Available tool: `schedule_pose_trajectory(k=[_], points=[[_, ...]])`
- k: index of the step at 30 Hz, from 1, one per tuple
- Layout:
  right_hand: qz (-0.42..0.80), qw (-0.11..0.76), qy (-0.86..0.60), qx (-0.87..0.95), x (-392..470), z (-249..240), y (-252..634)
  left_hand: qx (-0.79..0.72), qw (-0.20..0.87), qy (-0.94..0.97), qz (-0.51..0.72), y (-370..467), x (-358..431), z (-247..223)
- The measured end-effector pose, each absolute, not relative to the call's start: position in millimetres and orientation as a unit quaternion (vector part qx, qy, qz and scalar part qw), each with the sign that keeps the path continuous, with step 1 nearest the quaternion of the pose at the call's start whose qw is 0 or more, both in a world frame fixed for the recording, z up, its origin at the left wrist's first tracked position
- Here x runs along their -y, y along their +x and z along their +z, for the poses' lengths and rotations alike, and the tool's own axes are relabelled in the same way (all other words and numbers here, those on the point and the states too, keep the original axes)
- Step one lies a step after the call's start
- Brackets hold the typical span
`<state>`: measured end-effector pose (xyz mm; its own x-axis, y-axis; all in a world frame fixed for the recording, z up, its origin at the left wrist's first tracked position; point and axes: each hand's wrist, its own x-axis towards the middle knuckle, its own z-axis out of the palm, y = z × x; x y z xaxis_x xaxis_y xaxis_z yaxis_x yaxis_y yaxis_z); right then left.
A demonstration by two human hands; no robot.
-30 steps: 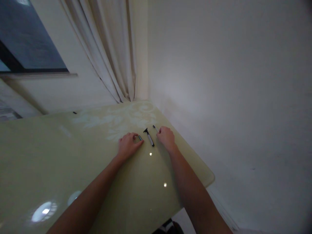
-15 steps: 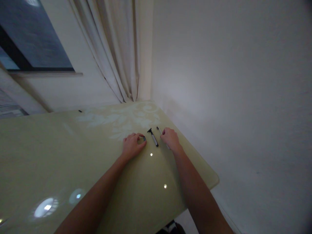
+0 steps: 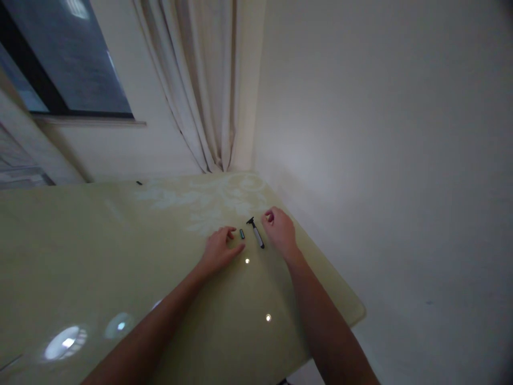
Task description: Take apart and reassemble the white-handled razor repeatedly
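Observation:
A razor with a black head and grey handle (image 3: 257,234) lies on the pale green table between my hands. Just left of it is a small dark cylinder, perhaps a battery (image 3: 242,233). My left hand (image 3: 220,247) rests beside the cylinder, thumb and fingers apart around it and not touching it. To the right of the razor, my right hand (image 3: 280,230) is curled with its fingers bent together. Whatever it holds is hidden; the thin toothbrush-like stick seen there earlier does not show.
The glossy table (image 3: 120,246) has a rounded corner at the right, close to a white wall (image 3: 380,160). A small black object (image 3: 139,183) lies near the far edge. Behind hang beige curtains (image 3: 200,80) beside a window (image 3: 92,59).
My left thumb and fingers have parted from the small cylinder, which stays on the table. My right hand has turned and curled, and the thin stick has gone from sight. The view has shifted slightly.

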<state>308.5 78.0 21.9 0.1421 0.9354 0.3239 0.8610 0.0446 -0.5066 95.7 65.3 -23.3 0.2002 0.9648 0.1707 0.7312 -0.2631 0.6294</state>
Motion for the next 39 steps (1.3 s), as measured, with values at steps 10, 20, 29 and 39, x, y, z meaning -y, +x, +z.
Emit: schedule_pose_trajectory(k=[10, 20, 29, 39], points=[[0.098, 0.264, -0.291, 0.914, -21, -5, 215, -0.483, 0.338, 0.691, 0.417, 51, 32, -27], [0.108, 0.258, -0.251, 0.927, -28, -11, 233, -0.487, 0.402, 0.674, 0.383, 59, 19, -34], [0.038, 0.278, -0.255, 0.925, -35, -12, 236, -0.484, 0.406, 0.672, 0.386, 66, 6, -41], [-0.015, 0.277, -0.276, 0.92, -43, -23, 230, -0.485, 0.39, 0.676, 0.395, 61, -6, -44]])
